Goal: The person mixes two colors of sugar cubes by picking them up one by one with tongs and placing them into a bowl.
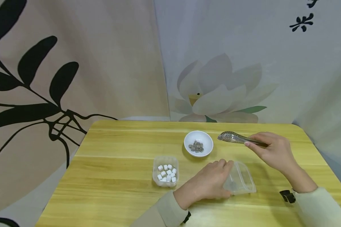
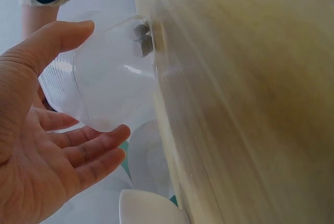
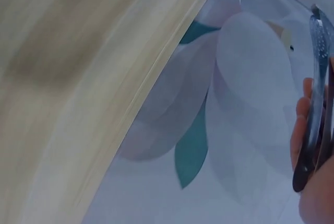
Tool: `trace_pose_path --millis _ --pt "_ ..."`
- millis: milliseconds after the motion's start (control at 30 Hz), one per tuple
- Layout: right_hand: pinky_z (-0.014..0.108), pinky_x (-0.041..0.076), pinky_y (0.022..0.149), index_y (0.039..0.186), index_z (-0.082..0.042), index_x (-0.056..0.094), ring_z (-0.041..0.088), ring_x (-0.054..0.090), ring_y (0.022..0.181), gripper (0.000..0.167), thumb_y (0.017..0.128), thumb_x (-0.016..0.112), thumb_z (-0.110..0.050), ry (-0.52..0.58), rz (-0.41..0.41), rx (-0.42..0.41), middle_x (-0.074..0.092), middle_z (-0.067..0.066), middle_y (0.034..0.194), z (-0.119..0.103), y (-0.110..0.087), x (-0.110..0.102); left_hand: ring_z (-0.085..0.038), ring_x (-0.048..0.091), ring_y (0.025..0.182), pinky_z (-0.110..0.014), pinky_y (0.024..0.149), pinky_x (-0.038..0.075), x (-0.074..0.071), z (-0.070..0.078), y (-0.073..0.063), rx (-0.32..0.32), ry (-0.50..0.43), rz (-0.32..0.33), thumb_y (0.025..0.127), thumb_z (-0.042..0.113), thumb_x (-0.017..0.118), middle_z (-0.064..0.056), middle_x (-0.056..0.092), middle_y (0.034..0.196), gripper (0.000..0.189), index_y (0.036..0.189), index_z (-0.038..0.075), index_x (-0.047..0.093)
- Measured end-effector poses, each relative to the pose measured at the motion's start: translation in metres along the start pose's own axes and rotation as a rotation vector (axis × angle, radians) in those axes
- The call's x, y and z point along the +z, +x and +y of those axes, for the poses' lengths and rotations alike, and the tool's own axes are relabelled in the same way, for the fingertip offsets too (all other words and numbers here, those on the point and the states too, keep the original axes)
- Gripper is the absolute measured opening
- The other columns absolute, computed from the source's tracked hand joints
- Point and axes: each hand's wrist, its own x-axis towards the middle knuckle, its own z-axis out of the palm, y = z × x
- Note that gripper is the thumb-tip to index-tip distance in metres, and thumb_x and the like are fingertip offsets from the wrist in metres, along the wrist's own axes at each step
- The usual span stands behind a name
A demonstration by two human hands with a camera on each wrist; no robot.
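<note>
My left hand [image 1: 211, 179] grips a clear plastic container [image 1: 244, 180], thumb on one side and fingertips on the other. A couple of grey cubes [image 2: 143, 45] lie low inside that container in the left wrist view. Above and behind it, my right hand [image 1: 275, 151] holds metal tongs [image 1: 235, 138] with perforated ends, tips pointing left. A small grey piece shows at the tongs' tips in the head view. Left of the tips stands a white bowl [image 1: 191, 138] with several grey cubes [image 1: 196, 147] in it.
Another clear plastic tub [image 1: 165, 160], holding several white cubes [image 1: 169, 172], stands left of my left hand. Everything is on a wooden table [image 1: 113, 170]. Behind its far edge hangs a printed curtain [image 1: 125, 63].
</note>
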Motion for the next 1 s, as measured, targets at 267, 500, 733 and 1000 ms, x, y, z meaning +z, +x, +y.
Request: trace_pose_path --millis 267,500,733,1000 --pt "0.028 0.05 0.058 0.095 -0.012 0.084 0.021 0.071 0.072 0.027 0.07 0.092 -0.013 -0.024 -0.004 -0.094 0.079 0.006 0.097 -0.011 0.013 0.026 -0.005 0.049 0.086 -0.018 0.077 0.044 0.002 0.001 0.001 0.025 0.02 0.027 0.079 0.053 0.088 0.003 0.054 0.107 0.087 0.141 0.009 0.047" --pt "0.032 0.049 0.054 0.1 -0.011 0.084 0.02 0.07 0.07 0.031 0.071 0.092 -0.017 -0.026 -0.021 -0.086 0.079 0.007 0.1 -0.012 0.011 0.029 -0.004 0.049 0.086 -0.019 0.078 0.045 0.002 0.002 0.001 0.023 0.028 0.029 0.077 0.053 0.089 0.004 0.054 0.107 0.088 0.141 0.009 0.048" --pt "0.023 0.048 0.057 0.101 -0.011 0.083 0.018 0.069 0.069 0.031 0.071 0.091 -0.017 -0.024 -0.013 -0.087 0.079 0.006 0.099 -0.007 0.005 0.021 -0.005 0.049 0.087 -0.019 0.078 0.044 0.003 0.0 0.001 0.015 0.014 0.021 0.079 0.052 0.088 0.003 0.054 0.109 0.087 0.143 0.009 0.047" --pt "0.017 0.045 0.059 0.101 -0.011 0.083 0.015 0.067 0.069 0.033 0.071 0.091 -0.018 -0.013 -0.019 -0.052 0.078 0.007 0.098 -0.004 -0.005 0.008 -0.005 0.049 0.088 -0.019 0.08 0.045 0.002 -0.001 0.0 0.011 0.012 0.018 0.079 0.053 0.087 0.003 0.054 0.11 0.088 0.144 0.009 0.046"
